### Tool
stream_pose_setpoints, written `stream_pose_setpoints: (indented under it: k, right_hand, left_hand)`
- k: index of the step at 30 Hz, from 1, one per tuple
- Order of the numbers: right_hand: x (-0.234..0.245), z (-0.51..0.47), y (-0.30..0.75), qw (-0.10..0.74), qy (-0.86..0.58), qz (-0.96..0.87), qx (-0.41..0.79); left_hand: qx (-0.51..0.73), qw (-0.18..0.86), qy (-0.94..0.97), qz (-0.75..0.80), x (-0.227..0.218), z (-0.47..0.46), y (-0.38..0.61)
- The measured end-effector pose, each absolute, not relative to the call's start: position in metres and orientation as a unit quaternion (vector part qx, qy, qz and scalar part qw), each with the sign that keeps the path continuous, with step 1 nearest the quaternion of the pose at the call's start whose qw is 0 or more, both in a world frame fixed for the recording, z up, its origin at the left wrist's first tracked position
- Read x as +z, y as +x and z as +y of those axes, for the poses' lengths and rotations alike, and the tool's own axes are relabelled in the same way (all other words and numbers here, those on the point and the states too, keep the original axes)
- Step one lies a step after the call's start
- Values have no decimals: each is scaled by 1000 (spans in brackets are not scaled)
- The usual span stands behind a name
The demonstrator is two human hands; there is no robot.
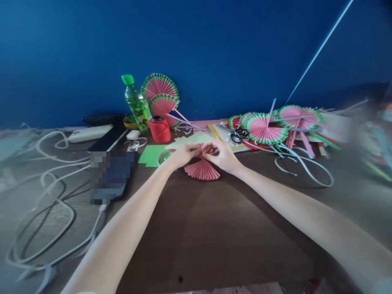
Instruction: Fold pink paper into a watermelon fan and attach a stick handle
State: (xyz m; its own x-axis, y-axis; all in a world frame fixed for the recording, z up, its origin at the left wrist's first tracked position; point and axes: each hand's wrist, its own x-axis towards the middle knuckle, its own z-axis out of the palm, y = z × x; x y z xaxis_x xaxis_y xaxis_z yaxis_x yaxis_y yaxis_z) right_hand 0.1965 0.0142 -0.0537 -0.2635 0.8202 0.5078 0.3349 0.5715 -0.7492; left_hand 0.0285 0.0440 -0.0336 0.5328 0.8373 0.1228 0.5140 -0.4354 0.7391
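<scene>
A pink pleated paper fan (pixel 202 170) lies on the dark table, its folds spread toward me and gathered in at the middle. My left hand (pixel 186 154) pinches the gathered middle from the left. From the right, my right hand (pixel 223 156) grips the same spot with thumb and forefinger, the fingertips of both hands almost meeting. Part of the fan's far side is hidden behind the hands. Just left of the fan, a roll of tape (pixel 163 157) rests on green paper (pixel 147 155).
At the back stand a green-capped bottle (pixel 136 102), a red thread spool (pixel 160 130) and finished pleated fans (pixel 159 86). More fans (pixel 266 128) and black scissors (pixel 239 135) lie to the right. A phone (pixel 114 177) and looping white cables (pixel 72 218) occupy the left.
</scene>
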Motion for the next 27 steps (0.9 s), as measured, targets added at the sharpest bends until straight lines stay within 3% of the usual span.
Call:
stream_pose_setpoints:
  k: [6, 15, 27]
  right_hand:
    - [-53, 14, 198, 461, -380, -753, 277]
    - [-62, 25, 199, 421, -417, -789, 160]
    - [-63, 26, 199, 426, -418, -780, 186]
  left_hand:
    - [229, 331, 819, 409, -33, 45, 27]
    - [231, 347, 807, 420, -24, 36, 29]
    - [254, 280, 821, 427, -25, 34, 33]
